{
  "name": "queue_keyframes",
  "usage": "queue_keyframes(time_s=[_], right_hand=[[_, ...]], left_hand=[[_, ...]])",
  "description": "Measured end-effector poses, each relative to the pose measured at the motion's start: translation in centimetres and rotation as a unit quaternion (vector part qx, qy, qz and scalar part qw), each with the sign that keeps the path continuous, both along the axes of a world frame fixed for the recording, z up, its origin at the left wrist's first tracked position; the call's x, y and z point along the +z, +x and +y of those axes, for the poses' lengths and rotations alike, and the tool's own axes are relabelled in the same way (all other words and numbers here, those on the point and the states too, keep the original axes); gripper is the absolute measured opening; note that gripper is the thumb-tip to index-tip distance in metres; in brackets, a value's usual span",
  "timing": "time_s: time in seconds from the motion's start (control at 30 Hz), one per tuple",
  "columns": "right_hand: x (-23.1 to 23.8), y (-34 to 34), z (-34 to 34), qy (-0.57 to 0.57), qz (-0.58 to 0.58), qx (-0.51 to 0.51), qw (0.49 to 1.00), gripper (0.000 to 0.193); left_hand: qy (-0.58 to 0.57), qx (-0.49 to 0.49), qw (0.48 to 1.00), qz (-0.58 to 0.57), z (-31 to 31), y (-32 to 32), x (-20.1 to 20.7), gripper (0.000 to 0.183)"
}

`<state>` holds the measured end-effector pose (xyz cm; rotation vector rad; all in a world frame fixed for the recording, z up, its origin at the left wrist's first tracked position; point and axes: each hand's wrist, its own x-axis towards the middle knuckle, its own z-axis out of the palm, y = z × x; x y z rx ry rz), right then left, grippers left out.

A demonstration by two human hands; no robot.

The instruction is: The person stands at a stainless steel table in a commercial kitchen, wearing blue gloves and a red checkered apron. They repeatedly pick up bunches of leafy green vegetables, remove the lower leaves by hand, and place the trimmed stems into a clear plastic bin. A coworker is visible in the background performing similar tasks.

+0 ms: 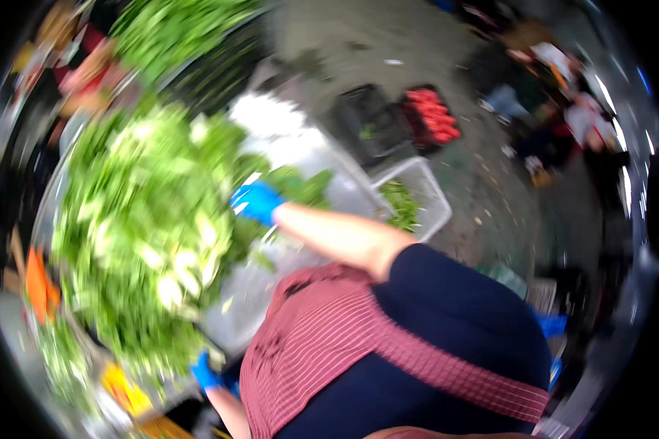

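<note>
A big heap of leafy greens with pale stem ends (146,227) covers the left part of a metal table (245,304). My right hand (256,203), in a blue glove, is at the heap's right side with its fingers curled. Pale slivers show at either side of that hand, but blur hides what it grips. Loose dark green leaves (300,186) lie just beyond it on the table. My left hand (205,372), also blue-gloved, is low at the heap's near edge, by the table's rim. Its fingers are smeared by motion.
A white tub of cut greens (436,194), a black crate (370,121) and a crate of red produce (432,117) stand right of the table. More greens (176,29) fill a dark crate at the top. An orange item (40,285) lies left. People (556,110) are at the upper right.
</note>
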<state>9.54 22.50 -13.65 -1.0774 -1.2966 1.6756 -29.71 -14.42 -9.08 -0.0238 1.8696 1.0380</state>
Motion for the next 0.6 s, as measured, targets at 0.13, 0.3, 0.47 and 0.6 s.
queue_keyframes(time_s=[0.13,0.3,0.47,0.6], right_hand=[[4.0,-3.8,1.6,-0.093,-0.3,-0.112,0.943,0.043],[7.8,-2.7,1.9,-0.138,-0.254,-0.141,0.947,0.05],[6.7,-3.5,2.5,-0.138,-0.245,-0.149,0.948,0.043],[7.2,-4.3,2.9,-0.139,-0.237,-0.129,0.953,0.037]], left_hand=[[0.073,-0.095,0.991,0.052,-0.1,0.2,-0.2,0.037],[0.156,-0.233,0.933,0.228,11.4,10.3,6.1,0.035],[0.26,-0.329,0.835,0.356,17.8,16.5,11.0,0.034],[0.338,-0.384,0.756,0.408,20.4,19.8,14.0,0.033]])
